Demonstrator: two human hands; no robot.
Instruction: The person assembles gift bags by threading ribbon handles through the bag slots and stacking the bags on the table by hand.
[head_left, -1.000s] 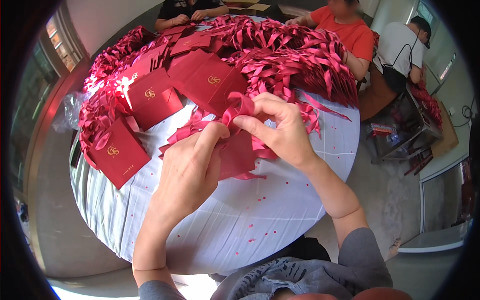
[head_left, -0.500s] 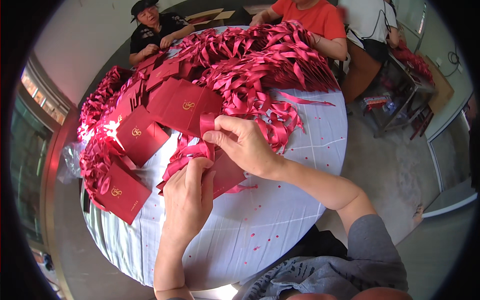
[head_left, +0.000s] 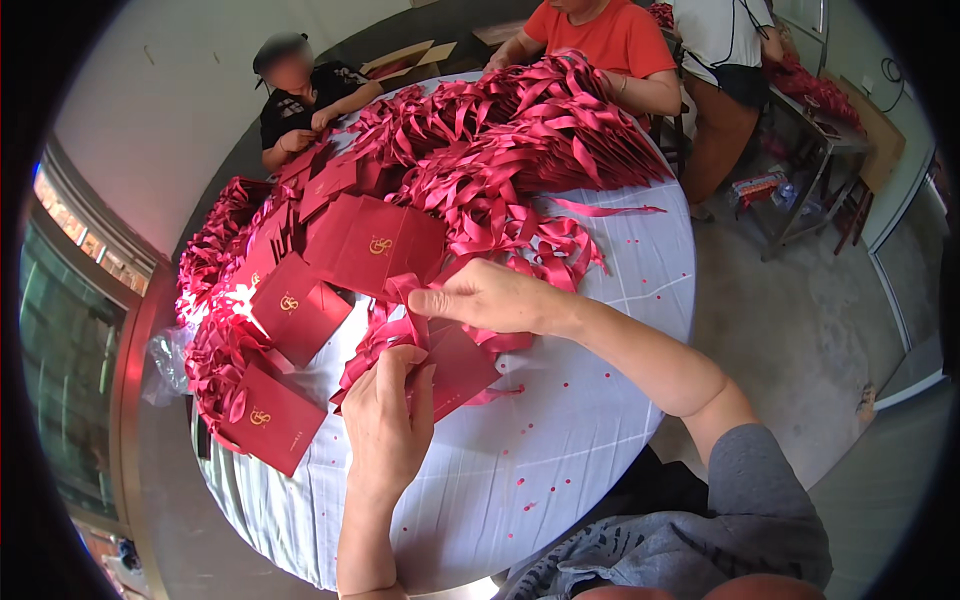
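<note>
Both of my hands work at a pink-red satin ribbon (head_left: 413,328) on a dark red paper gift bag (head_left: 462,368). My left hand (head_left: 388,425) pinches the ribbon low down, beside the bag, with thumb and forefinger together. Above it, my right hand (head_left: 492,298) comes in from the right and grips the ribbon's upper part between thumb and fingers. The bag lies tilted under both hands, which partly cover it. Just beyond are flat red bags with gold emblems, one large bag (head_left: 375,245) nearest my right hand and another bag (head_left: 298,308) farther left.
A round table with a white cloth (head_left: 560,455) carries a large heap of ribboned bags (head_left: 560,130). Another bag (head_left: 272,418) lies near the left edge. Small red dots speckle the cloth. Two people sit across the table; a third stands by a metal side table (head_left: 815,150).
My right hand has turned flatter, bringing the ribbon's upper end down and over. My left hand keeps its pinch. The whole view has shifted slightly.
</note>
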